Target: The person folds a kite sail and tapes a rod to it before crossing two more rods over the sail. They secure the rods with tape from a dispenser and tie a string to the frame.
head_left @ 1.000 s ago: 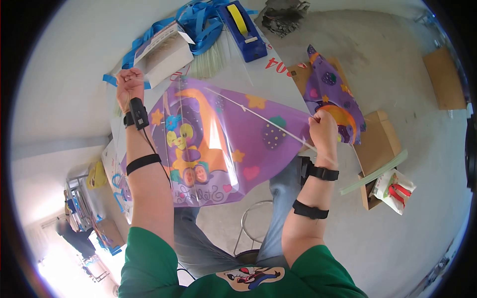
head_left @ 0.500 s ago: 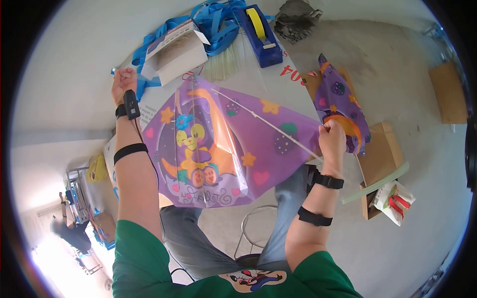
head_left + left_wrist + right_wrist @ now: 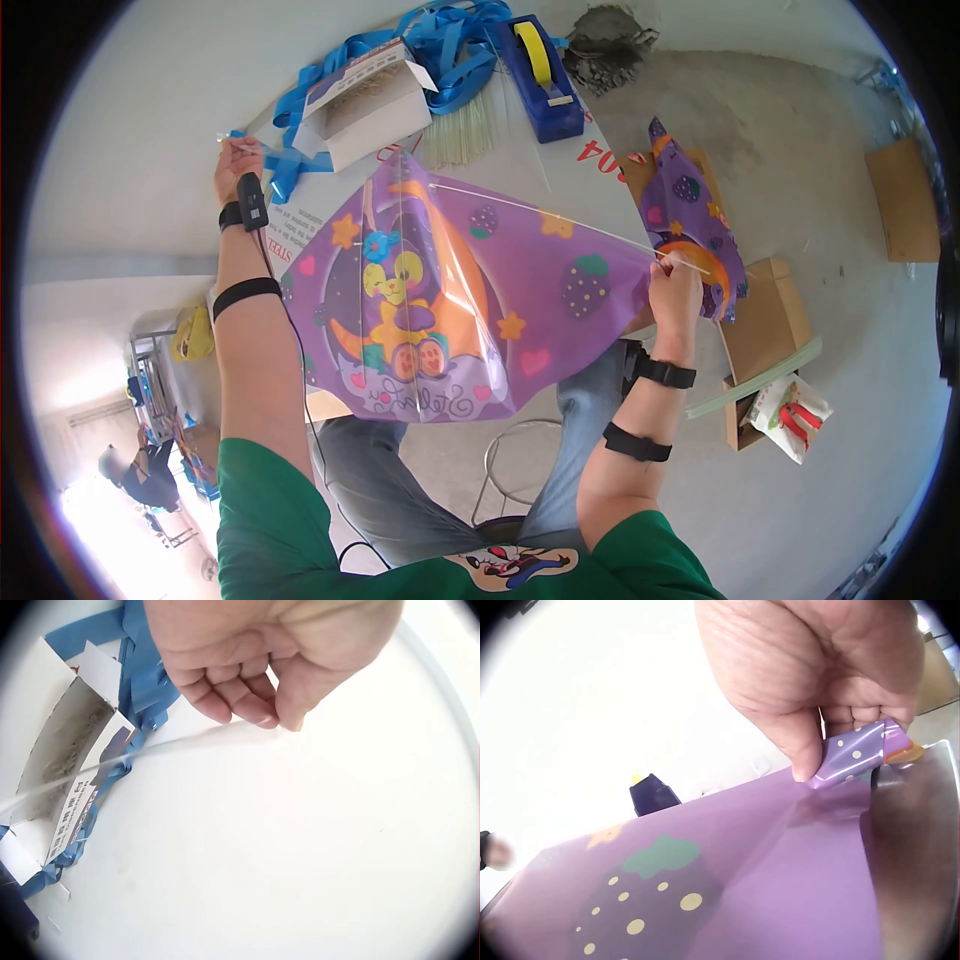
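Observation:
A purple kite sheet (image 3: 590,350) with a cartoon animal, stars and strawberries spreads across the middle of the head view. My right hand (image 3: 676,300) pinches its right corner; in the right wrist view the corner is folded between thumb and fingers (image 3: 802,761). A thin white rod (image 3: 545,221) runs along the sheet's upper right edge, its end sticking out past my right hand. At the far left, my left hand (image 3: 238,170) pinches the end of a clear strip (image 3: 187,742) between thumb and fingertips. This strip stretches away taut toward the left in the left wrist view.
An open white box (image 3: 370,130), blue ribbon (image 3: 465,85), thin pale sticks (image 3: 462,135) and a blue tape dispenser (image 3: 550,95) lie at the table's back. Another purple sheet (image 3: 690,190) and a cardboard box (image 3: 765,300) are on the right. A metal stool (image 3: 488,470) stands below.
The rod's right end has swung up from below my right hand to lie along the sheet's edge. My left hand has moved slightly left, my right hand slightly right and down, in the head view.

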`<move>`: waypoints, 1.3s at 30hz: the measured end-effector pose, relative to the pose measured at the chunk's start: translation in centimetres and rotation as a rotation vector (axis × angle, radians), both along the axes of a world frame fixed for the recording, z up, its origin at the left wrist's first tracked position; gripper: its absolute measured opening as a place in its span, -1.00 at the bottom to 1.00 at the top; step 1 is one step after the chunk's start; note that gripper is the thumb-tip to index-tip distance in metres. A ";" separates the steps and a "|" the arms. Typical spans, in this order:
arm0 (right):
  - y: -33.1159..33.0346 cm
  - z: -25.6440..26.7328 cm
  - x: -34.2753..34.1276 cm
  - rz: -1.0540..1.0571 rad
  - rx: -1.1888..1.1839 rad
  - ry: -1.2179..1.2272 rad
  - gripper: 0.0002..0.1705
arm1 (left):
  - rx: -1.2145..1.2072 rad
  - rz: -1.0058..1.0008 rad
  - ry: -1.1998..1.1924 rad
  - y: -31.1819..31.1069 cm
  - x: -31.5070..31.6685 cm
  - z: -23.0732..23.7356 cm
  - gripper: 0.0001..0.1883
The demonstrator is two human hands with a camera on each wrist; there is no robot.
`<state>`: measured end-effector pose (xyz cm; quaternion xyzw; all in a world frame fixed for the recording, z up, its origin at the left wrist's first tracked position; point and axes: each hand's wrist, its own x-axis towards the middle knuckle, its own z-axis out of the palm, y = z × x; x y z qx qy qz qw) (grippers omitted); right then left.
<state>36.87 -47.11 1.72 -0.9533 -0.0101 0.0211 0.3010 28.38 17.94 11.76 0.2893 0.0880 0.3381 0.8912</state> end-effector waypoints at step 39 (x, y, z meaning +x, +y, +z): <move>2.2 18.4 -8.0 0.090 0.348 -0.743 -0.80 | 0.872 -0.098 -0.038 -28.3 -18.9 28.3 -0.67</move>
